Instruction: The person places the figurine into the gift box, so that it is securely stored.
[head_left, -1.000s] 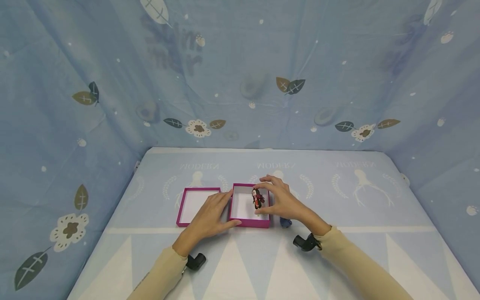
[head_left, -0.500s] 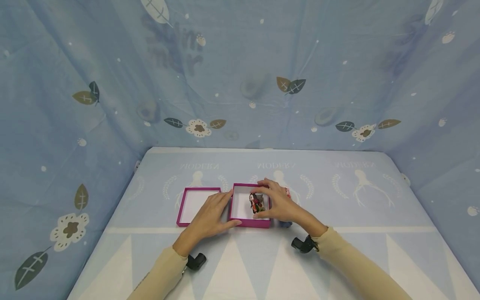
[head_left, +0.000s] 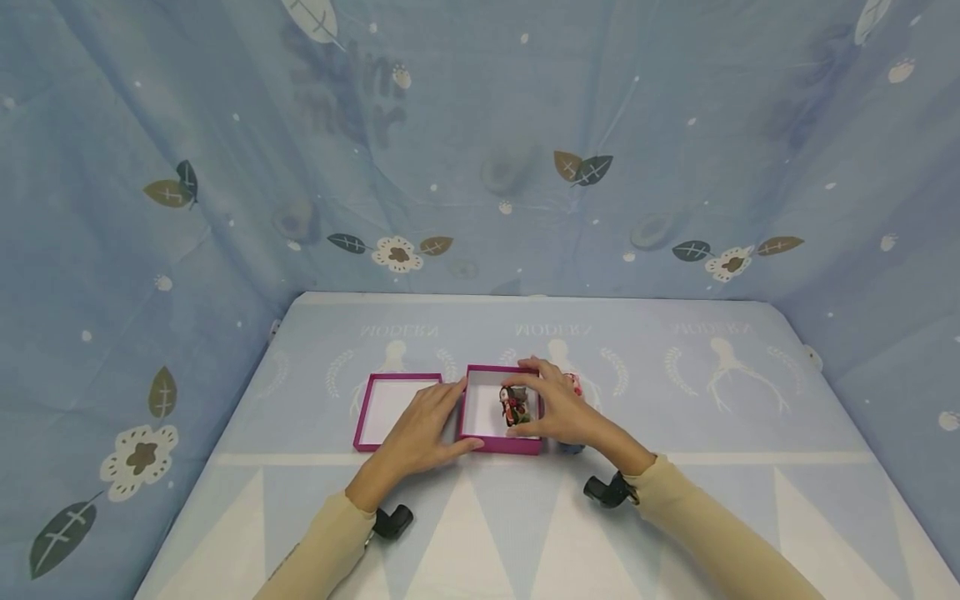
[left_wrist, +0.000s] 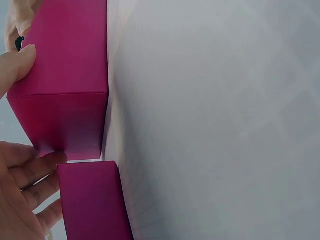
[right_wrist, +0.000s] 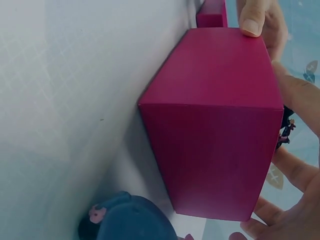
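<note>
A magenta open box [head_left: 498,446] with a white inside stands at mid-table. My left hand [head_left: 422,433] holds it at the near left corner, with the thumb on the front wall and fingers against the left side. My right hand [head_left: 562,408] reaches over the right wall. Between its thumb and index finger it holds a small figurine [head_left: 510,406] with dark hair and red-and-black clothes, inside the box. Something grey and green shows close behind the figurine, partly hidden by the hand. In the right wrist view only a sliver of the figurine [right_wrist: 286,131] shows above the rim.
The matching magenta lid [head_left: 362,417] lies inside-up to the left, close to the box. Right of the box is a blue figure [right_wrist: 135,220], mostly under my right hand; a red-and-white part [head_left: 573,383] shows beyond the hand. A patterned cloth covers the table [head_left: 675,517].
My right hand has moved slightly left and lower, carrying the figurine farther into the box. The grey-and-green thing behind it has come into view. My left hand and the box stay put.
</note>
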